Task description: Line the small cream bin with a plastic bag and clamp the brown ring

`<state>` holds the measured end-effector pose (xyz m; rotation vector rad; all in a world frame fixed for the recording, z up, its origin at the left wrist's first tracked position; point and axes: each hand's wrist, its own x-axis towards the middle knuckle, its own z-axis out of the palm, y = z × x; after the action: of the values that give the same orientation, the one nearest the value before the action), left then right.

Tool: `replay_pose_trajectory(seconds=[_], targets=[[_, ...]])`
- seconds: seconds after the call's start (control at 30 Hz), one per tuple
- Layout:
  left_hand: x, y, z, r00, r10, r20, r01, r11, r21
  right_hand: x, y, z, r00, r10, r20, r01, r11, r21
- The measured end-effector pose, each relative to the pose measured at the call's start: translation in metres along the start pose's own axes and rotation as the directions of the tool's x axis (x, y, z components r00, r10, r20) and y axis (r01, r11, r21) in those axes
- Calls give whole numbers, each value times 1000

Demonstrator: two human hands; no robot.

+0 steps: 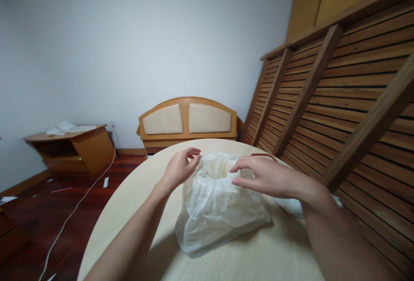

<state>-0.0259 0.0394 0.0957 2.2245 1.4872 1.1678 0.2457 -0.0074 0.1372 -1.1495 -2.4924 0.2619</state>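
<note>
A white, translucent plastic bag stands crumpled on the pale round table, its mouth open toward the top. At the left side of that mouth is my left hand, thumb and fingers apart, the fingertips right by the rim. My right hand reaches over the right side of the opening with a gap between thumb and forefinger. Whether either hand touches the plastic is hard to make out. What lies inside the bag is hidden.
Behind my right wrist are a brown curved strip and a pale bluish-white item, both partly hidden. A slatted wooden frame leans at the right. Beyond the table stand a headboard and a low cabinet; a white cable crosses the floor.
</note>
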Motion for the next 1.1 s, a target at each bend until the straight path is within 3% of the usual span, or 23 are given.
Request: replay_pose_trajectory(seconds=[0.13,0.27,0.4,0.57,0.7,0.8,0.9,1.0,1.1], targets=[[1,-4,5,999,20,50,-21,1000,18,6,-17,2,996,-38,86,32,997,64],[2,-11,5,1000,20,13,-20,999,32,7,-17,-4,990,-64,122,55,996,76],[3,-13,0,997,-53,-61,56,997,48,-3,-4,-16,996,-5,89,1,999,51],[3,-13,-3,981,-152,-123,163,983,86,-17,17,-24,976,107,188,-118,992,45],[3,-13,0,986,-135,-100,142,988,66,-19,14,-23,987,115,109,-117,993,13],[1,-9,2,995,-38,-87,40,999,22,-13,-1,-17,992,97,83,-97,995,3],[-1,3,-2,979,188,-76,-189,982,-5,-5,-16,-9,994,79,80,-79,997,4],[-6,16,-12,912,405,67,-398,912,-96,1,-23,-4,989,55,134,-55,998,-4],[-10,25,-21,822,504,266,-467,863,-193,2,-19,-5,983,-16,185,10,999,31]])
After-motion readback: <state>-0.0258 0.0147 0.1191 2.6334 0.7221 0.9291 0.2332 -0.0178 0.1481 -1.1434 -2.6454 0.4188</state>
